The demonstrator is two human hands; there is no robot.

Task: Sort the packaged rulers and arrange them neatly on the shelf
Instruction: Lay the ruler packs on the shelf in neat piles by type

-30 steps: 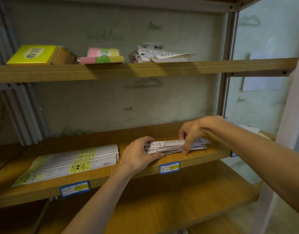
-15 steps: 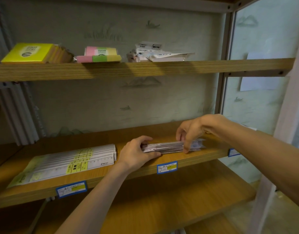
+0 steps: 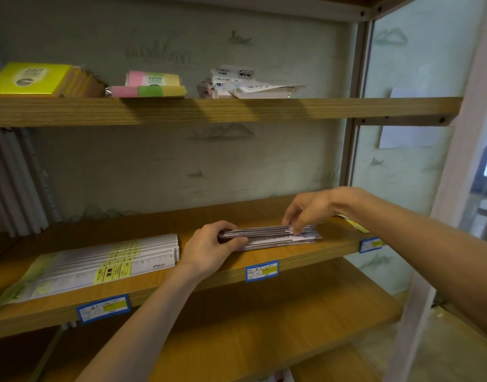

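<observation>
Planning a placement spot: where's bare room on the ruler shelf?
Bare board lies behind the fanned rulers toward the back wall, and behind the small stack. The left hand fills the gap between piles; the right hand crowds the stack's right end.

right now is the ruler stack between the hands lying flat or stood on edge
Lying flat: the ruler stack rests broadside on the middle shelf, layered edges facing the camera.
</observation>
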